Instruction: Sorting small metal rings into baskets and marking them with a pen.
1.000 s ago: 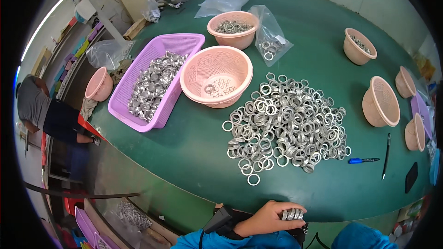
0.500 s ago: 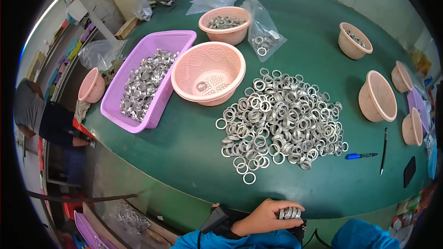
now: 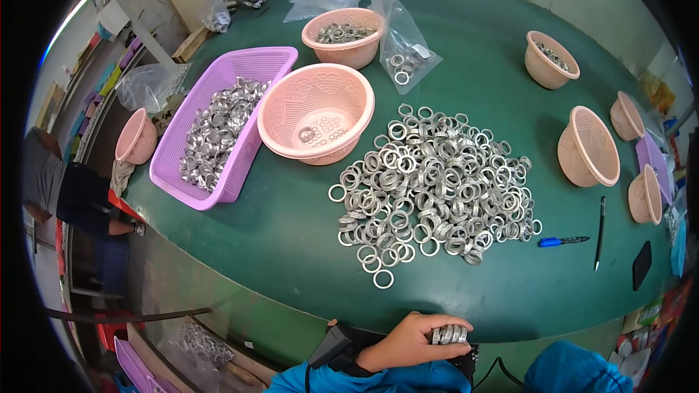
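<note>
My left hand (image 3: 415, 341) is at the table's front edge, closed around a short row of silvery metal rings (image 3: 449, 335). The rings stand side by side between the fingers and thumb. Beyond the hand, a wide pile of similar rings (image 3: 444, 182) covers the middle of the green table, and one loose ring (image 3: 383, 279) lies at its near edge. Of my right arm only a blue sleeve (image 3: 575, 368) shows at the lower right; the right hand is out of view.
Left of the pile stand a purple basket (image 3: 240, 167) of metal parts and a pink basket (image 3: 266, 127) with a ring inside. A pink basin (image 3: 342, 45) and plastic bag (image 3: 419, 73) hold rings. At right are pink baskets (image 3: 571, 149), a blue marker (image 3: 561, 241) and a pen (image 3: 600, 233).
The whole view has shifted slightly, so everything sits a little farther left in the picture. My left hand keeps the same hold on the rings.
</note>
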Tool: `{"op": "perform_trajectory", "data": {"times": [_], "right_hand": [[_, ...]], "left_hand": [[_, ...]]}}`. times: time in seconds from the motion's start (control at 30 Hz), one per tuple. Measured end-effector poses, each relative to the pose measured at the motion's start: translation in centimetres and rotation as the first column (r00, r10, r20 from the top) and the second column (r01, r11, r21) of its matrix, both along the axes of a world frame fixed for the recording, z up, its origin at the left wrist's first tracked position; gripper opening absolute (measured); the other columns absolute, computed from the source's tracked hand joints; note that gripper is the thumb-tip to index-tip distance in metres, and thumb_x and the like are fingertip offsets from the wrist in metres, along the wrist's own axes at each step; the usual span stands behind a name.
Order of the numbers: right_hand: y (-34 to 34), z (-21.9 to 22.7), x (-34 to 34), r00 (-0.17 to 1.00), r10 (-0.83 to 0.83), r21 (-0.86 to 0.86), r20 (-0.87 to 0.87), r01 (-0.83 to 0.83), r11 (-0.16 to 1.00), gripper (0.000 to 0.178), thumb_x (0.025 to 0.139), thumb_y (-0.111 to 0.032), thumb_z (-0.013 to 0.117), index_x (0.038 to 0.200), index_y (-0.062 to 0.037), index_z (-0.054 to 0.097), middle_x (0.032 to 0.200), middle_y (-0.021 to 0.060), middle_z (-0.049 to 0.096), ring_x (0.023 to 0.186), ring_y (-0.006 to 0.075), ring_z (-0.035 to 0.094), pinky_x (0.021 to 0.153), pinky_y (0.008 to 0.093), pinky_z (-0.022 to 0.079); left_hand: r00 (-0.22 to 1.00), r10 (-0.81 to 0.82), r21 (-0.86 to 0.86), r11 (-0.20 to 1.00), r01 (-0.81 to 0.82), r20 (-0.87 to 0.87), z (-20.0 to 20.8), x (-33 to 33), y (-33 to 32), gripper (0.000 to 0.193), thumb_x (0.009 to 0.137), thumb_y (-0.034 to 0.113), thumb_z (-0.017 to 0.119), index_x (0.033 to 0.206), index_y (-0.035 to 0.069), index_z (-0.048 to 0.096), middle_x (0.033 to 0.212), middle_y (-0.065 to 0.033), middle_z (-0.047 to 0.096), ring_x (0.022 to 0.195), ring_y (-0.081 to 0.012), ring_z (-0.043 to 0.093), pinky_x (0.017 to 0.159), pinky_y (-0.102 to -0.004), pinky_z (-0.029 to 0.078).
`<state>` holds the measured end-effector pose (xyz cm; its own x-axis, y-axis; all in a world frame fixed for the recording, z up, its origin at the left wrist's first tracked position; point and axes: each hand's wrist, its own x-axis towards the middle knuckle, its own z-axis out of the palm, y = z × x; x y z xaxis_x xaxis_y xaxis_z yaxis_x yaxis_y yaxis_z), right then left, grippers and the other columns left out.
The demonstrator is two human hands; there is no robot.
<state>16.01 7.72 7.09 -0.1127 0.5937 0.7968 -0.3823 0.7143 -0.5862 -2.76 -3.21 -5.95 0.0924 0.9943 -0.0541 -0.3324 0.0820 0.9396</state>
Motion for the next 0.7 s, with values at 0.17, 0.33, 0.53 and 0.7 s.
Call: {"op": "perform_trajectory", "data": {"times": [0.17,0.33,0.53,0.7], "right_hand": [[-0.08,0.15,-0.04,1.0,0.004,0.009,-0.013,-0.004,1.0,0.016,0.069,-0.012,0.059,0.079,-0.0034,0.051,0.084,0.0098,0.051,0.07,0.0205,0.047,0.062,0.0287,0.04],[-0.17,0.24,-0.09,1.0,-0.001,0.018,-0.013,0.001,1.0,0.015,0.069,-0.011,0.059,0.079,-0.0036,0.051,0.083,0.0095,0.051,0.069,0.02,0.047,0.061,0.0282,0.039],[-0.36,0.51,0.37,0.999,0.005,0.023,-0.032,-0.004,1.0,0.015,0.068,-0.011,0.059,0.079,-0.0039,0.05,0.082,0.0091,0.05,0.068,0.0192,0.047,0.06,0.0276,0.039],[-0.34,0.31,0.38,1.0,0.001,0.028,-0.028,0.0,1.0,0.015,0.068,-0.01,0.059,0.078,-0.0041,0.05,0.081,0.0088,0.05,0.067,0.0186,0.046,0.059,0.027,0.039]], "left_hand": [[1.0,0.01,-0.018,1.0,-0.011,-0.014,0.42,-0.17,-0.37,0.028,0.072,0.003,0.061,0.099,-0.001,0.053,0.08,-0.0091,0.063,0.076,-0.0148,0.061,0.07,-0.0233,0.047],[0.999,0.032,0.001,0.999,-0.032,-0.032,0.23,-0.1,-0.2,0.028,0.072,0.003,0.061,0.098,-0.001,0.053,0.081,-0.0092,0.063,0.075,-0.0145,0.061,0.069,-0.0237,0.048],[1.0,0.013,-0.01,1.0,-0.013,-0.021,0.45,0.07,-0.17,0.029,0.072,0.003,0.061,0.099,-0.001,0.053,0.08,-0.0091,0.063,0.075,-0.0142,0.061,0.069,-0.0237,0.048],[0.999,0.025,0.012,1.0,-0.025,-0.042,0.08,-0.01,-0.15,0.029,0.072,0.003,0.061,0.099,-0.001,0.053,0.08,-0.0093,0.063,0.075,-0.0145,0.061,0.069,-0.0236,0.048]]}}
